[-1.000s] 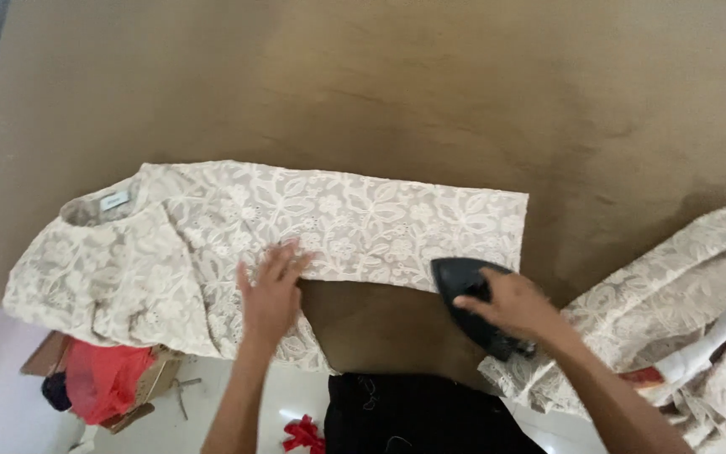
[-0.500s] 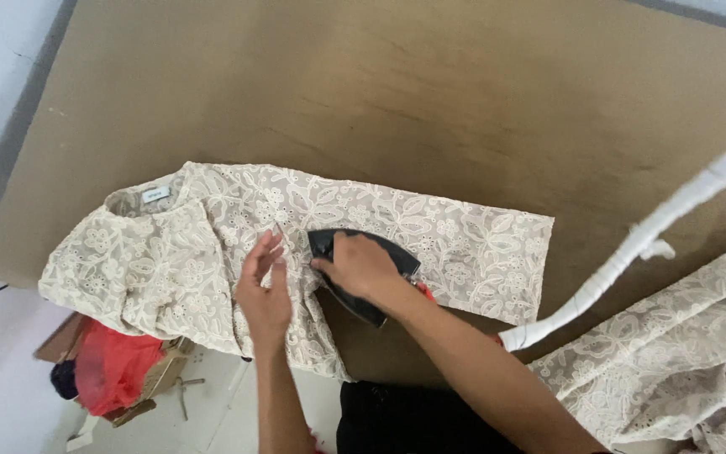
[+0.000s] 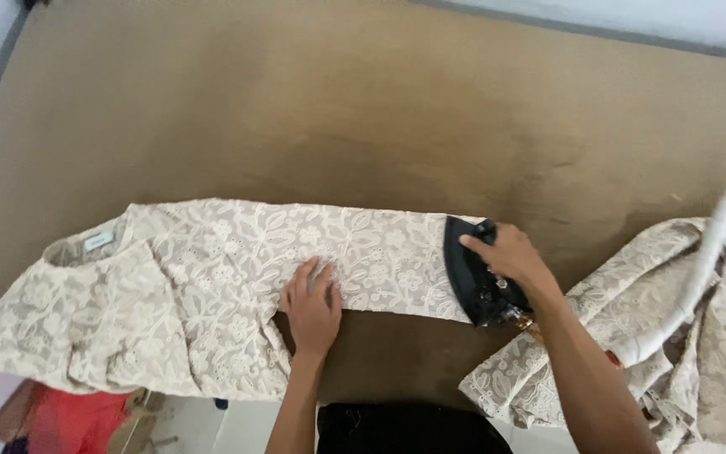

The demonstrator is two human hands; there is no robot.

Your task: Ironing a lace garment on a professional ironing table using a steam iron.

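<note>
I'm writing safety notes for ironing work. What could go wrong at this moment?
The left hand lies flat on the lace garment in the iron's line; a pass toward it could burn the fingers. The wrapped cord hangs across the fabric pile and might snag.

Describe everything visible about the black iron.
The black iron is a flat, wedge-shaped tool with a dark, matte body. It lies soleplate-down across the end of the cream lace sleeve on the brown padded table. The right hand grips it from above, hiding the handle. A white wrapped cord rises nearby; its join to the iron is hidden.
</note>
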